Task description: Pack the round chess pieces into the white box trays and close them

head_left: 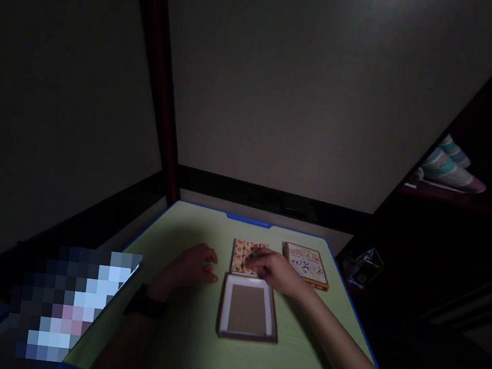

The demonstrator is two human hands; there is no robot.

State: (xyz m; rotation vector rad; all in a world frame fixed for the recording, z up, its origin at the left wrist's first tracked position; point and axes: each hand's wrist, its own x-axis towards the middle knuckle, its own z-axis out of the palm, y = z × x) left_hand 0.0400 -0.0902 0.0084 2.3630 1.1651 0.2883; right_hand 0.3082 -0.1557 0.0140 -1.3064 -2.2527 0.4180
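A small tray (pixel 233 257) holds rows of round, pale Chinese chess pieces (pixel 239 249) with red characters. My right hand (pixel 275 269) reaches over its right part, fingers bent down and closed at the pieces; the fingertips hide what they grip. Left of the tray, my left hand (pixel 189 268) hovers above the table with a red-marked Chinese chess piece (pixel 208 269) between thumb and fingers. Against the tray's near side lies a shallow box part (pixel 226 306), its brown inside facing up and framed by white edges.
A flat printed box (pixel 306 265) lies at the table's right side. The pale green table (pixel 182 355) has a blue edge and stands by a wall (pixel 277 105). At the right, a striped cloth bundle (pixel 452 168) rests on a dark shelf. A blurred bright patch (pixel 90 303) is at left.
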